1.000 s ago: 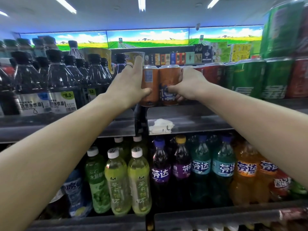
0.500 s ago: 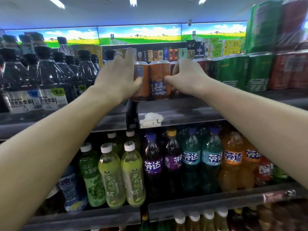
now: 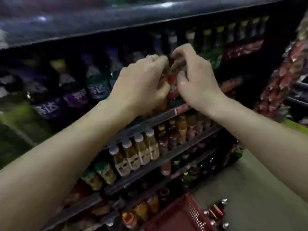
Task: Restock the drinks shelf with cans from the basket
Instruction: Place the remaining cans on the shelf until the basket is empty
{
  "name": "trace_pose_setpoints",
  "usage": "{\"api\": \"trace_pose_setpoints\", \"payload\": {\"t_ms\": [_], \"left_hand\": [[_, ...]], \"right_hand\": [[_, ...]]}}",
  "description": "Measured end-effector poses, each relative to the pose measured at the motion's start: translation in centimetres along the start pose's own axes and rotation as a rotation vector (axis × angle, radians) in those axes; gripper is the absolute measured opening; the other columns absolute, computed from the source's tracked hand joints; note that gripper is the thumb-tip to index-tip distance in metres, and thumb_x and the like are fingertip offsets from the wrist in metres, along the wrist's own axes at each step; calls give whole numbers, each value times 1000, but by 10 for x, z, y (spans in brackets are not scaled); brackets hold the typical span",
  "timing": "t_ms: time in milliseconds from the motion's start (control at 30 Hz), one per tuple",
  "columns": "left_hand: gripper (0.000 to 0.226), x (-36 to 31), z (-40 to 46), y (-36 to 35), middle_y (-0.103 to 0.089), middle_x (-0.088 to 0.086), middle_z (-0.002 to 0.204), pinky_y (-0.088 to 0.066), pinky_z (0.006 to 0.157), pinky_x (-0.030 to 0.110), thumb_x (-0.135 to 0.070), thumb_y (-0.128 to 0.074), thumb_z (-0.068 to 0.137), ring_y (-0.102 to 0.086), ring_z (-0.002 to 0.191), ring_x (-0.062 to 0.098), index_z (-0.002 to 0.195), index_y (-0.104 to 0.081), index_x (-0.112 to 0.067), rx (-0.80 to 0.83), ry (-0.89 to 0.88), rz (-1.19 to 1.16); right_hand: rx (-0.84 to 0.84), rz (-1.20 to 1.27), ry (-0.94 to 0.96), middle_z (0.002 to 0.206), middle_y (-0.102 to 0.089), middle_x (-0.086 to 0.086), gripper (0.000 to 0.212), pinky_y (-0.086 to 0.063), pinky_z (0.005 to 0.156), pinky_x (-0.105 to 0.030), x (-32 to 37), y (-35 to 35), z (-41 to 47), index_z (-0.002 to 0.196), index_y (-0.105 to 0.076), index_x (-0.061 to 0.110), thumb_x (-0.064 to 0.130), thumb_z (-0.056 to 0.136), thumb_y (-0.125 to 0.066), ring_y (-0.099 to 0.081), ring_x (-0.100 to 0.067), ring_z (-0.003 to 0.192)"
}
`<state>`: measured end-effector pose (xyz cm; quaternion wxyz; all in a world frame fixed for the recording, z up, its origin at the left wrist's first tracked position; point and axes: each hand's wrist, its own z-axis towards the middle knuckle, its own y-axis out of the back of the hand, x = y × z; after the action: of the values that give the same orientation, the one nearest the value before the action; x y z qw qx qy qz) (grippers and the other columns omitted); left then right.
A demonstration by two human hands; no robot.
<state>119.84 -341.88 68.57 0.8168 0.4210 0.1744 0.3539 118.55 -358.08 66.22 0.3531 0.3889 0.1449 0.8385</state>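
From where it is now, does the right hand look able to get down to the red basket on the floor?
Probably yes. The right hand is up in front of the shelves, apparently holding nothing, and the red basket sits open below it with only bare floor between.

Bottles (image 3: 100, 87) crowd the shelf just behind both hands (image 3: 168, 80); below them, bare floor (image 3: 260, 184) lies open beside the red basket (image 3: 180, 215).

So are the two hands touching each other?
Cannot tell. In the blurred head view, the left hand and right hand nearly meet at the fingertips, with no plain gap or contact.
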Motion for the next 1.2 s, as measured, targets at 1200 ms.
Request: {"api": "trace_pose_setpoints", "payload": {"t_ms": [1200], "left_hand": [[52,-313,-98,-474,-56,9,132,-57,92,46,-30,-62,92,-62,113,31,140,-47,-19,1150,432,-436]], "right_hand": [[586,-112,-1261,128,-65,-13,47,-48,97,-34,-478,110,-391,141,-51,12,13,95,-58,-61,-32,119]]}}
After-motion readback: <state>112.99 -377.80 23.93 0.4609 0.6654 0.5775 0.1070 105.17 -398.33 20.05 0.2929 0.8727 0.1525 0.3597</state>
